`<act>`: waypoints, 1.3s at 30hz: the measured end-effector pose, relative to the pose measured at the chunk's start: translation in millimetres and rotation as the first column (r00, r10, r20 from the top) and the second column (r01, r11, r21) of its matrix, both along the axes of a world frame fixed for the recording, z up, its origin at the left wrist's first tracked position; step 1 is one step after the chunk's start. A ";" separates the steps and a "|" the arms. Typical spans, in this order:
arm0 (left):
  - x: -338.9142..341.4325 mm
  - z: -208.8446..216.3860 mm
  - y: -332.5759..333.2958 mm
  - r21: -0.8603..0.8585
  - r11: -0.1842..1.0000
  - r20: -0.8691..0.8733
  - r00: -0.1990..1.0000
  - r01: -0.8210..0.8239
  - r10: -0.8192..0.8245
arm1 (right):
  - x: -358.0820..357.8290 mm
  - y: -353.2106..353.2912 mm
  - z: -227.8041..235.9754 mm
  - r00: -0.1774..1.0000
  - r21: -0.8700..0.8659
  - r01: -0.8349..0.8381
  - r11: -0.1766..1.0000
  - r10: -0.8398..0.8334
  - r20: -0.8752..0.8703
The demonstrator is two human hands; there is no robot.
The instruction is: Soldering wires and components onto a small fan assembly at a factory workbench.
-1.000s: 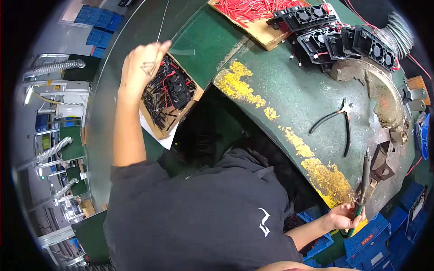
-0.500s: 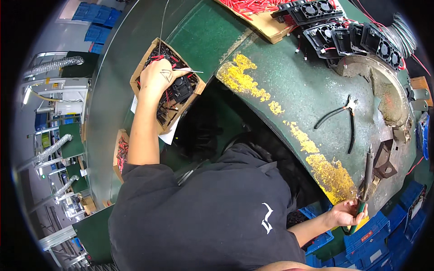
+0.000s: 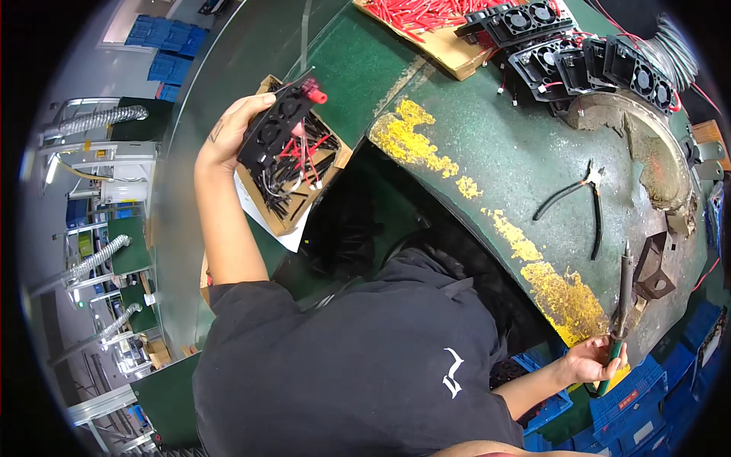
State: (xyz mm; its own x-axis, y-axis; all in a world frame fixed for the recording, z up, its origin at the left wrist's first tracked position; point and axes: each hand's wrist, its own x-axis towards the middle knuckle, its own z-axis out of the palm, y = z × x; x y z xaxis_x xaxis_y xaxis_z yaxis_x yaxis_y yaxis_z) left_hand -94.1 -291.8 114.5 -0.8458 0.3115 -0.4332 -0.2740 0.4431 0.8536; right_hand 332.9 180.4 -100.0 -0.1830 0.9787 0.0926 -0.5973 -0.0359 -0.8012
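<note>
My left hand point(image 3: 228, 131) grips a black twin-fan unit point(image 3: 276, 126) by its left side, tilted above a cardboard box point(image 3: 344, 157). A red plug-like piece point(image 3: 317, 96) shows at the unit's upper end, and thin wires with white connectors hang below it. Inside the box lie many black and red slim pieces point(image 3: 304, 152), partly hidden by the unit. At the lower right my right hand point(image 3: 588, 361) is closed round the green handle of a soldering iron point(image 3: 626, 286). Its tip points up and away, beside a rusty metal bracket point(image 3: 655, 265).
Black-handled cutters point(image 3: 594, 179) lie spread on the green bench point(image 3: 495, 145). Several fan units point(image 3: 533, 49) are piled at the far right, near a cardboard tray point(image 3: 457, 59) of red pieces. A worn round block point(image 3: 659, 164) and blue crates point(image 3: 632, 404) stand along the right.
My left hand has come up out of the box, turned, and now holds the fan unit raised above it. The right hand keeps the soldering iron in nearly the same place.
</note>
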 end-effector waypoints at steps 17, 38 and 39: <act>58.5 -0.2 146.2 -0.576 0.812 -0.726 0.398 0.094 -0.562 | -1.3 -4.3 0.6 0.998 -0.006 0.046 0.999 -0.046 0.031; 10.1 -9.8 -8.1 -0.851 0.521 -0.431 0.654 -0.066 -0.621 | -2.2 -10.0 7.8 1.000 -0.032 0.002 0.999 -0.002 0.023; 3.6 -13.5 -19.2 -0.881 0.464 -0.392 0.692 -0.093 -0.606 | -2.4 -14.3 11.1 1.000 -0.035 0.003 0.999 -0.002 0.028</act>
State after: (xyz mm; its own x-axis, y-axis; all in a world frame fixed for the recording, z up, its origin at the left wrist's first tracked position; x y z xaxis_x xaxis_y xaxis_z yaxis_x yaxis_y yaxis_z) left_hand -90.5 -311.0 101.0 -0.9243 0.3773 -0.0579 0.3803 0.9231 -0.0569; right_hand 330.5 166.0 -89.0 -0.1826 0.9817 0.0533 -0.5747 -0.0626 -0.8160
